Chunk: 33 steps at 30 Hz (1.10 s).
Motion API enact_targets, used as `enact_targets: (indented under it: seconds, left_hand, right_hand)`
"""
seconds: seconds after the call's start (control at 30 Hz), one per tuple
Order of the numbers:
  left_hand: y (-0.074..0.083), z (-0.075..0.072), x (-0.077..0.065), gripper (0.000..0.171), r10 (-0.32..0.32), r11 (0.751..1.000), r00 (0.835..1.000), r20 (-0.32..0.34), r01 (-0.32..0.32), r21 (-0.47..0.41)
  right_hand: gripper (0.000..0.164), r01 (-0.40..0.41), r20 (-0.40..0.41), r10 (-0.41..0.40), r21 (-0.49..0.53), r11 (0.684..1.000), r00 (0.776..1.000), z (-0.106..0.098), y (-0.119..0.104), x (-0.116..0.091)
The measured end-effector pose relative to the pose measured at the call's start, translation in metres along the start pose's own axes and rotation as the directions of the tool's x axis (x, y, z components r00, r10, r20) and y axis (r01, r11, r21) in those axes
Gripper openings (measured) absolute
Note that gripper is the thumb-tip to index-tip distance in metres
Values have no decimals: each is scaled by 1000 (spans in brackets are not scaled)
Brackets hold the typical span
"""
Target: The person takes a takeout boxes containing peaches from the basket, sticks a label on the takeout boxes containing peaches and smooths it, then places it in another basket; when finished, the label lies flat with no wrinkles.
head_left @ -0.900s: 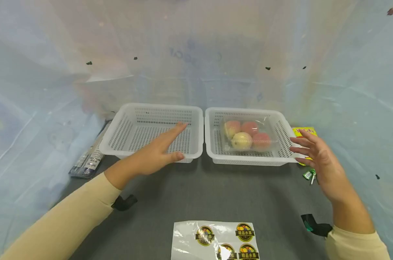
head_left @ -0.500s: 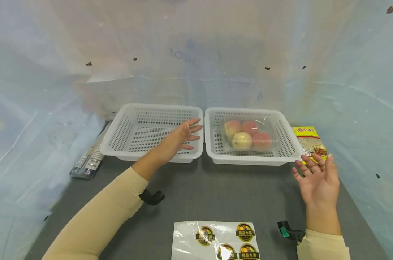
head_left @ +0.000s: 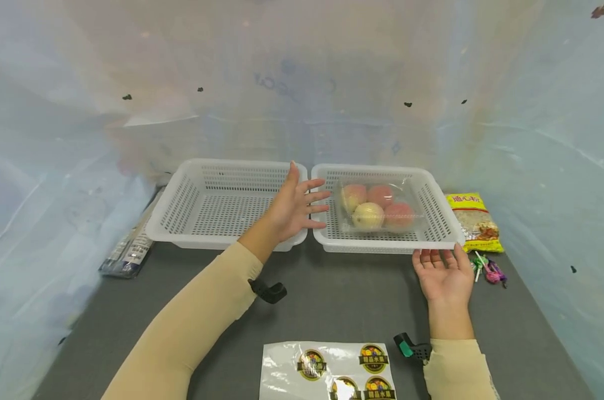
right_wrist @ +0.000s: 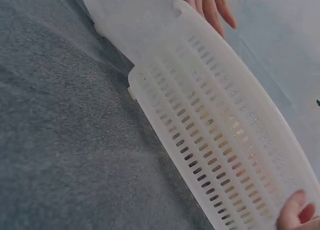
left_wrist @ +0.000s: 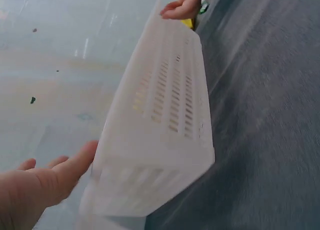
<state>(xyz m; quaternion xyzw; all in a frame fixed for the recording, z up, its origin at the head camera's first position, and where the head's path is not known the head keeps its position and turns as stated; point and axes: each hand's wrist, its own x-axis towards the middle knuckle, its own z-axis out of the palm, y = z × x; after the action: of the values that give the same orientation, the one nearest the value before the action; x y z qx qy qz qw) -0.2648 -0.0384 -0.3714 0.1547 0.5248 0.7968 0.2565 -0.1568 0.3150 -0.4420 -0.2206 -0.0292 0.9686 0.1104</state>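
Spread fingers of my left hand (head_left: pixel 293 210) hover over the adjoining rims of two white plastic baskets in the head view. At the front right corner of the right basket (head_left: pixel 372 248), my right hand (head_left: pixel 444 278) lies palm up, its fingertips at the rim. The right wrist view has its thumb (right_wrist: pixel 292 210) against the basket's wall; whether the fingers curl under the rim is hidden. Inside that basket sits a clear plastic box (head_left: pixel 412 205) of several red and yellow fruits (head_left: pixel 368 216), like peaches. The left basket (head_left: pixel 222 240) holds nothing visible.
A yellow food bag (head_left: pixel 474 222) and wrapped lollipops (head_left: pixel 492 271) lie right of the baskets. Packed plastic bags (head_left: pixel 132 250) lie at the left. A sheet of round stickers (head_left: pixel 287 366) is at the table's front. A pale sheet (head_left: pixel 302 83) hangs behind.
My left hand has moved right, from over the left basket to the rims between the two. My right hand has turned palm up and moved left to the right basket's front corner.
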Motion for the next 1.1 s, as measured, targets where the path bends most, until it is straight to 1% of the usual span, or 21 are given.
enact_targets:
  seconds: [0.07, 0.13, 0.23, 0.27, 0.33, 0.43, 0.6, 0.7, 0.87, 1.0, 1.1]
  left_hand:
    - [-4, 3, 9, 107, -36, 998, 999, -4, 35, -55]
    - [-8, 7, 18, 116, -69, 994, 998, -4, 68, -82]
    - [-14, 12, 31, 128, -110, 985, 994, -17, 107, -133]
    - [-17, 13, 34, 130, -116, 981, 993, -23, 111, -157]
    - [-20, 14, 40, 133, -126, 973, 991, -45, 115, -199]
    - [-24, 14, 45, 135, -130, 962, 987, -94, 102, -252]
    - [-27, 16, 56, 132, -131, 951, 974, -185, 70, -302]
    - [-28, 19, 66, 129, -158, 943, 955, -249, 71, -325]
    - [-32, 27, 82, 123, -210, 944, 911, -354, 96, -314]
    - [-40, 33, 92, 117, -227, 950, 880, -416, 108, -291]
    - [-45, 37, 98, 114, -246, 956, 865, -437, 142, -257]
  right_hand:
    - [37, 40, 41, -40, -16, 999, 998, 0, 5, 3]
    - [44, 100, 86, -95, -64, 993, 992, 0, 10, 5]
    - [56, 191, 145, -169, -158, 969, 975, -1, 15, 6]
    - [59, 208, 167, -179, -176, 962, 969, -2, 16, 7]
    - [59, 235, 211, -192, -205, 950, 959, -6, 17, 9]
    - [54, 263, 262, -200, -234, 936, 944, -12, 19, 14]
    - [51, 300, 298, -223, -246, 922, 928, -15, 22, 19]
    - [46, 316, 301, -238, -243, 917, 924, -14, 21, 20]
    - [36, 321, 298, -246, -235, 918, 922, -14, 18, 21]
    - [31, 321, 297, -246, -238, 917, 923, -17, 16, 23]
    - [32, 332, 300, -254, -247, 910, 919, -19, 15, 24]
